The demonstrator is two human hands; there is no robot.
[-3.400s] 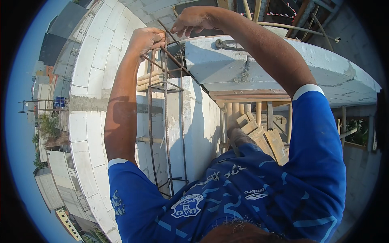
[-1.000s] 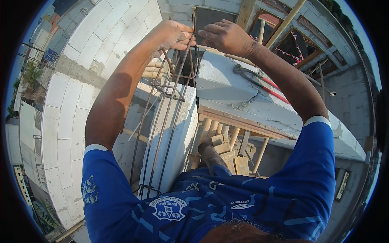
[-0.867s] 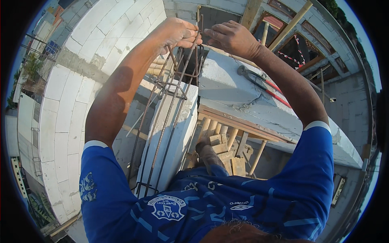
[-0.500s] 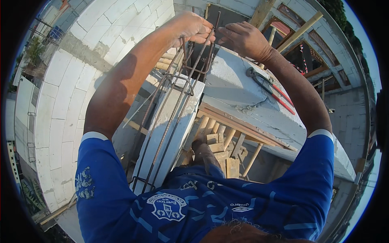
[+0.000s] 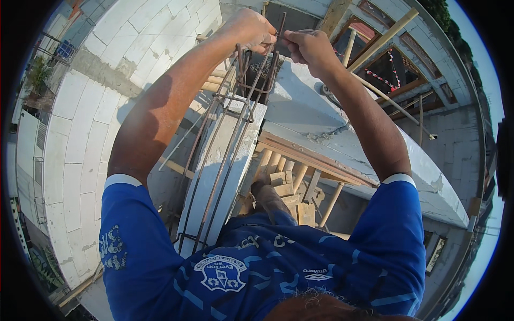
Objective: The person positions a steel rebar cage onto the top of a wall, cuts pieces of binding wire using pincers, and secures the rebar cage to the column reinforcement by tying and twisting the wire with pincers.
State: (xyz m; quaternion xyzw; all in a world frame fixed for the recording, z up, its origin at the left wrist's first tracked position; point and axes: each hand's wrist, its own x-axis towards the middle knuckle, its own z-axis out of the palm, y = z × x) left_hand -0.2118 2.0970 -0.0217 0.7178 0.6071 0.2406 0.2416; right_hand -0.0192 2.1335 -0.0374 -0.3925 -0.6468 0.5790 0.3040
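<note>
My left hand [image 5: 250, 29] is closed, its fingertips pinched together beside the upright end of a steel reinforcing bar [image 5: 281, 24]. From the other side my right hand [image 5: 313, 47] meets the same bar, thumb and fingers pressed together. Whatever thin thing lies in either pinch is too small to make out. Beneath the hands, bent stirrups [image 5: 235, 100] join several long ribbed bars into a rebar cage [image 5: 217, 166], which runs toward me along a pale block wall top [image 5: 208, 184]. Pincers [image 5: 326, 90] lie on the wall at right, mostly covered by my right forearm.
A pale block wall [image 5: 80, 155] rises at left. Right of the cage, a ledge of pale blocks [image 5: 305, 107] sits above a brown wooden frame [image 5: 316, 160]. Below are wooden planks [image 5: 306, 214] and poles [image 5: 333, 203]. Wooden window frames [image 5: 396, 75] stand at far right.
My right hand has moved left and slightly down, closing from a looser pose into a pinch by the bar. Its forearm now covers most of the pincers. The left hand shifted slightly left and up.
</note>
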